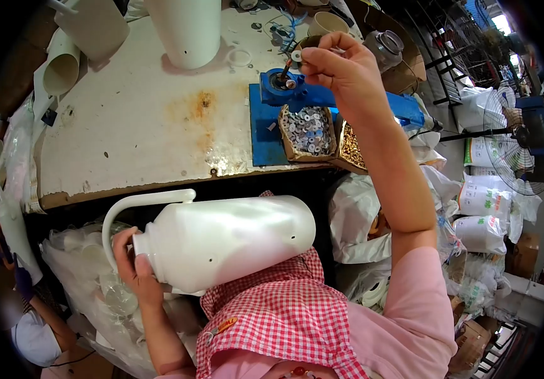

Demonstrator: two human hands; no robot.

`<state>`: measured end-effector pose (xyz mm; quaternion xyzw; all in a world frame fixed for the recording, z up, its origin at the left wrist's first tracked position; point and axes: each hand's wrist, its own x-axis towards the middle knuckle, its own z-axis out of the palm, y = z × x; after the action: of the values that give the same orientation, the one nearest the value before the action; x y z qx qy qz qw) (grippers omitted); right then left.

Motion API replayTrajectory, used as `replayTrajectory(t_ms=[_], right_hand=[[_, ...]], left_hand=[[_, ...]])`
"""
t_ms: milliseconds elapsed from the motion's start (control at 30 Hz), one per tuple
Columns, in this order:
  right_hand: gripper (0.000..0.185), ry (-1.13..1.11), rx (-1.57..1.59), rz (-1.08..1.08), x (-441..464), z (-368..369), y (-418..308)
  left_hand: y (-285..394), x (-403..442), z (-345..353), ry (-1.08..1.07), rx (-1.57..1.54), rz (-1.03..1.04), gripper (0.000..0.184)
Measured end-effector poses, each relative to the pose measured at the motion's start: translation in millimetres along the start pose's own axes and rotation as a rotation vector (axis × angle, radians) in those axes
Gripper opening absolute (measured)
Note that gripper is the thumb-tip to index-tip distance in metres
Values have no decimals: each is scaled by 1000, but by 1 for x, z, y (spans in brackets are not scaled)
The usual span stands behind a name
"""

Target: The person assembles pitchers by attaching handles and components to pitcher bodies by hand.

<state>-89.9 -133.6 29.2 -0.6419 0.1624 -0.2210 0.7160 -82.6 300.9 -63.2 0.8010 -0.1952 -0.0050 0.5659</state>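
A white plastic jug body (pixel 234 237) with a curved handle lies sideways across my lap, small holes in its wall. My left hand (pixel 136 265) is closed around its neck end, beside the handle (pixel 149 201). Over the bench, my right hand (pixel 344 69) pinches a small pale washer (pixel 296 56) between thumb and fingertips. Just below that washer is the upright metal post of a blue bench press (pixel 281 95). Beside the press sit a cut box of grey washers (pixel 310 131) and a box of small brass-coloured parts (pixel 351 146), partly behind my right forearm.
More white jug bodies (pixel 186 31) stand at the back of the worktable (pixel 139 120). A clear bag of white parts (pixel 101 278) is at my left. On the right are a standing fan (pixel 512 136) and stacked sacks (pixel 483 202). A co-worker's white cap (pixel 35 341) shows lower left.
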Motion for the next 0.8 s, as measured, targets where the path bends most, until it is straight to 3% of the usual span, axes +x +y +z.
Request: replayTrajectory(t_ms=[333, 533, 567, 667, 800], right_hand=[[22, -42, -73, 94, 7, 2, 2], [19, -62, -88, 179, 10, 4, -3], [18, -78, -74, 196, 10, 4, -2], [12, -84, -31, 232, 10, 3, 0], [13, -104, -17, 116, 1, 3, 2]], left_hand=[[18, 10, -40, 245, 115, -41, 53], [23, 24, -57, 319, -84, -209, 57], [26, 25, -59, 300, -198, -206, 57], [27, 26, -63, 354, -161, -169, 58], [28, 26, -59, 420, -68, -145, 58]])
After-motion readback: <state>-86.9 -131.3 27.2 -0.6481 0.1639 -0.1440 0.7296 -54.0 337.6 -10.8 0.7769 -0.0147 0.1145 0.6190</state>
